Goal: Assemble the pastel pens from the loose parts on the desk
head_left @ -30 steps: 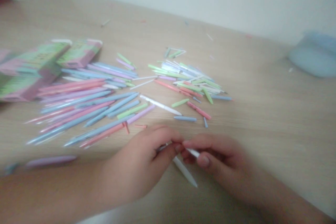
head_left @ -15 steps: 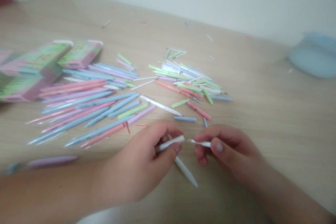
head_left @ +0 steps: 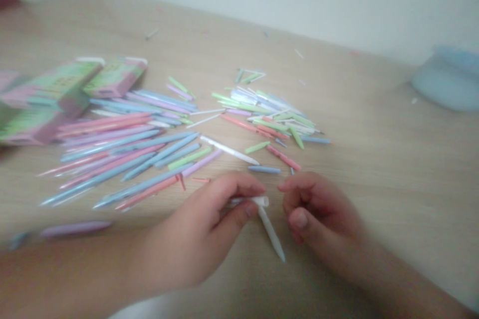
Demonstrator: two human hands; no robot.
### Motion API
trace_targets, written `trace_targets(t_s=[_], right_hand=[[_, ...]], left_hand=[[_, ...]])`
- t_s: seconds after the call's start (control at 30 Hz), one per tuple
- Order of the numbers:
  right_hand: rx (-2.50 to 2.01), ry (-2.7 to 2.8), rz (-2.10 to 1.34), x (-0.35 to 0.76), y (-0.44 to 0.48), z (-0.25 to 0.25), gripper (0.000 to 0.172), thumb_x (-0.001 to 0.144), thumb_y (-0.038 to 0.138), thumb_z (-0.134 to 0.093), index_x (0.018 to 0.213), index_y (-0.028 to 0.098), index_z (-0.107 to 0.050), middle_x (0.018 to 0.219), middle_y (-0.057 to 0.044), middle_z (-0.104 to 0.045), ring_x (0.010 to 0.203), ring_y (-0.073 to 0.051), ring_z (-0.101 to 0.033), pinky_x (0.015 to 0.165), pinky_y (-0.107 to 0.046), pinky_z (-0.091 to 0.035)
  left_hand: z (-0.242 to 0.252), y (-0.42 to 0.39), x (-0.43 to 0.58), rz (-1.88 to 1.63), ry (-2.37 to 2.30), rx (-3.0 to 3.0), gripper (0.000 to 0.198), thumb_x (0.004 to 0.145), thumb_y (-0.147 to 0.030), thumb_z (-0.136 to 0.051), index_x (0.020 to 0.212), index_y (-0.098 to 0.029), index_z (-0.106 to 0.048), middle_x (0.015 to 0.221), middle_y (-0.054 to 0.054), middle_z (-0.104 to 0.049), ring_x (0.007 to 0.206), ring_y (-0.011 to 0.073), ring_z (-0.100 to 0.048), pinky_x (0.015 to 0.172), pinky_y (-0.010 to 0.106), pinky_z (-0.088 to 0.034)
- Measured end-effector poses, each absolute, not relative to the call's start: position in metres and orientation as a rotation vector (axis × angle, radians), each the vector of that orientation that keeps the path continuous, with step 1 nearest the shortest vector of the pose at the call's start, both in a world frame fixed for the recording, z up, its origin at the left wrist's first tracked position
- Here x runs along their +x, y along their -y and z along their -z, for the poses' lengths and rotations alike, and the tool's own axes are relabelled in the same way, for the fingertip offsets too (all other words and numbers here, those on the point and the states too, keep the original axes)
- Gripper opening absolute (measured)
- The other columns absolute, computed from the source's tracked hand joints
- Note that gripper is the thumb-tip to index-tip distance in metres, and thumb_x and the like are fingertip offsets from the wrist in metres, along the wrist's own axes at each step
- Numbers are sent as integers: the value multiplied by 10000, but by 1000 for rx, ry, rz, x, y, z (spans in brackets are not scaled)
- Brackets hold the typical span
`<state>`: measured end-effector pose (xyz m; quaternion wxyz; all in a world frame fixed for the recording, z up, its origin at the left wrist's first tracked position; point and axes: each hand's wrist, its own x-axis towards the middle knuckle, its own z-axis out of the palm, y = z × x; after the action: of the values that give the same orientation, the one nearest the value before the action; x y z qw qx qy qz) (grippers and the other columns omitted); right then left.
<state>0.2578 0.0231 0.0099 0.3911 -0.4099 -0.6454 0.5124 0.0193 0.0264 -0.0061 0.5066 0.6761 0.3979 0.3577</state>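
Over the table [head_left: 396,179], my left hand [head_left: 213,232] pinches a white tube [head_left: 262,201] that slackening could drop; my right hand [head_left: 325,222], I can't tell.

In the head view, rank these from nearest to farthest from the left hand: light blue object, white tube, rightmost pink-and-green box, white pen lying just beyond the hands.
From the left hand:
1. White tube: in its fingers.
2. White pen: just beyond the hand.
3. Rightmost pink-and-green box: farther back, left.
4. Light blue object: far right.
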Motion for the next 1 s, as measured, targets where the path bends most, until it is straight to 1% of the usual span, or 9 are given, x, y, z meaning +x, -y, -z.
trace_targets(t_s=[0.07,0.13,0.33,0.43,0.53,0.6,0.83,0.9,1.0], right_hand=[[-1164,1844,-1068,259,-22,-15,123,1066,390,-643,1090,269,-637,699,56,-558,560,-114,-514,502,-228,-393],[-1325,2119,-880,259,-21,-21,128,1070,353,-608,989,256,-629,730,29,-586,615,-141,-540,554,-267,-399],[-1605,2521,-667,246,-16,-27,180,985,392,-683,934,236,-610,923,-35,-664,741,-209,-587,635,-335,-399],[-1626,2560,-669,242,-12,-28,161,982,386,-688,952,242,-622,950,-29,-666,771,-218,-605,661,-349,-411],[-1615,2584,-668,241,-11,-28,84,1012,304,-631,950,248,-628,961,-24,-664,804,-222,-624,690,-360,-425],[-1612,2593,-638,242,-11,-26,100,1020,247,-593,924,244,-620,948,-28,-663,812,-226,-632,692,-365,-426],[-1680,2549,-394,245,-17,-24,148,1013,186,-540,880,228,-588,802,-45,-653,670,-232,-630,596,-363,-389],[-1726,2479,-403,246,-18,-22,152,1029,185,-491,914,223,-584,784,-45,-660,645,-234,-644,583,-359,-408],[-1761,2378,-452,248,-18,-19,192,1070,209,-389,1019,211,-574,855,-72,-702,717,-259,-703,618,-372,-476]], left_hand=[[3,-27,17,-844,-961,1606,169,1115,-326,-520,1246,-291,-621,1143,-4,-693,1100,160,-633,961,268,-504],[1,-27,15,-828,-978,1541,187,1139,-383,-464,1212,-296,-613,1111,-7,-678,1078,160,-618,943,267,-488],[5,-29,12,-895,-959,1317,318,1140,-469,-425,1030,-251,-628,975,10,-619,994,188,-589,964,324,-442],[11,-28,13,-974,-909,1287,394,1139,-504,-378,979,-241,-624,936,22,-579,961,201,-567,961,346,-448],[14,-28,12,-996,-887,1293,446,1133,-543,-338,971,-240,-622,922,34,-572,940,216,-555,940,361,-466],[15,-28,10,-980,-882,1303,455,1128,-549,-342,955,-236,-623,914,40,-573,940,224,-556,938,369,-469],[15,-27,7,-943,-885,1323,434,1095,-562,-428,886,-230,-613,872,40,-583,905,234,-560,883,367,-463],[15,-27,7,-925,-892,1338,435,1101,-567,-416,902,-234,-614,882,32,-583,908,227,-559,887,361,-448],[17,-25,6,-901,-904,1365,433,1114,-567,-398,930,-243,-618,898,17,-580,923,214,-558,906,348,-429]])
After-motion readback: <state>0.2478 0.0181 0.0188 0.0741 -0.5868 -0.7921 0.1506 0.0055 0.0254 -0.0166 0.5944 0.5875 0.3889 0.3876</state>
